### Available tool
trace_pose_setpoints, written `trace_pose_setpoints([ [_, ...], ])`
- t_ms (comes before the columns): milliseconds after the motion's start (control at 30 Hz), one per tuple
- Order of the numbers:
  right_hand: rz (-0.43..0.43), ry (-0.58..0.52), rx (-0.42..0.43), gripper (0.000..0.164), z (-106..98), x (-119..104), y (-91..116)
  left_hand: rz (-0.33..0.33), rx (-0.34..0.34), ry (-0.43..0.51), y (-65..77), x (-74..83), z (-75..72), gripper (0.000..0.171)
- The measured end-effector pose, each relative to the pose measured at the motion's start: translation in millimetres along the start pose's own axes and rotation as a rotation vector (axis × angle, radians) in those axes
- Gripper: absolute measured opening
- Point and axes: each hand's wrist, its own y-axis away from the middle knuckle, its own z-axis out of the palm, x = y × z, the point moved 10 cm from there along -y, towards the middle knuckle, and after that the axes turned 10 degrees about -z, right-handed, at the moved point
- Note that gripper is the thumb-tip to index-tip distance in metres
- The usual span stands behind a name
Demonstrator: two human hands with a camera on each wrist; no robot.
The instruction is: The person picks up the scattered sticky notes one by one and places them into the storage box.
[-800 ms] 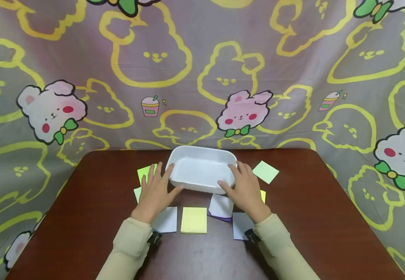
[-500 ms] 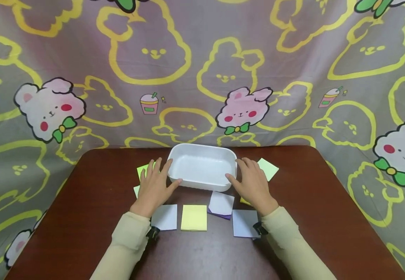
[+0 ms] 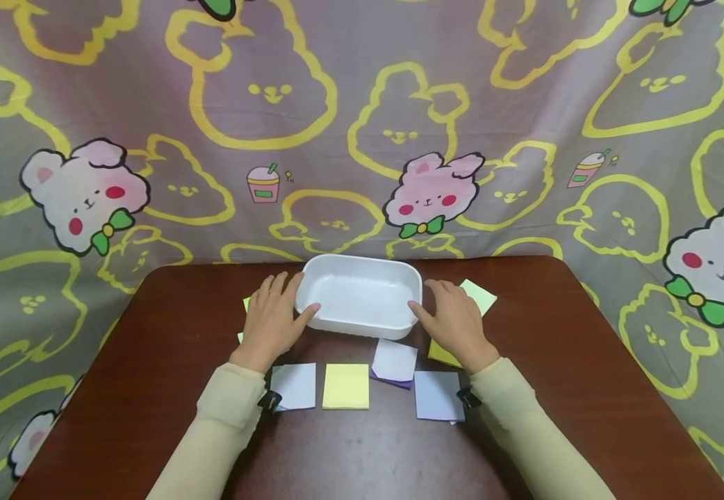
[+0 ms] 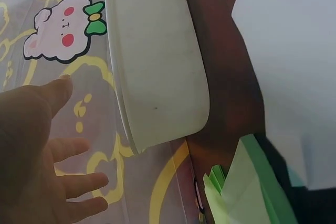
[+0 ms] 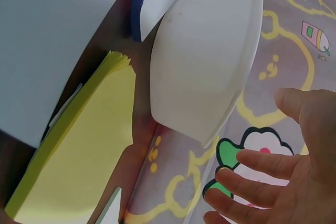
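A white rectangular plastic tray [image 3: 358,326] stands at the table's far edge, long side toward me. At its left end is my left hand [image 3: 269,321], fingers spread and fairly straight; in the left wrist view a gap shows between its fingers and the tray wall [image 4: 157,77]. My right hand [image 3: 457,325] is at the tray's right end, fingers relaxed and holding nothing. The right wrist view shows these fingers [image 5: 252,187] apart from the tray [image 5: 205,61]. Below my right palm a yellow sticky-note pad [image 3: 443,354] is partly hidden.
Nearer me lie a pale blue pad [image 3: 295,387], a light yellow pad [image 3: 346,387], a white-topped purple pad [image 3: 395,361] and another bluish pad [image 3: 438,396]. A pale green pad [image 3: 479,297] lies right; green pads at left are mostly covered. A patterned curtain [image 3: 312,229] hangs behind.
My right hand has moved right, off the tray's rim, uncovering more of the yellow pad and the bluish pad. My left hand has moved slightly left.
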Motion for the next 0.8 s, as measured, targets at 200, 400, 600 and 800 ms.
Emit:
trace_pose_setpoints([
  [200,0.012,-0.002,-0.01,0.06,2,4,-1,-0.008,0.012,0.001,-7.9,-3.0,-4.4,0.073],
  [400,0.025,-0.013,-0.016,0.056,3,11,-3,-0.035,-0.023,0.008,-16.9,-6.6,-0.7,0.07],
  [600,0.015,-0.02,-0.008,0.05,4,15,-6,-0.024,-0.025,0.003,-22.3,-5.8,3.7,0.065],
  [800,0.015,-0.02,-0.015,0.046,7,17,-10,-0.019,-0.027,-0.025,-33.4,-6.0,8.3,0.055],
])
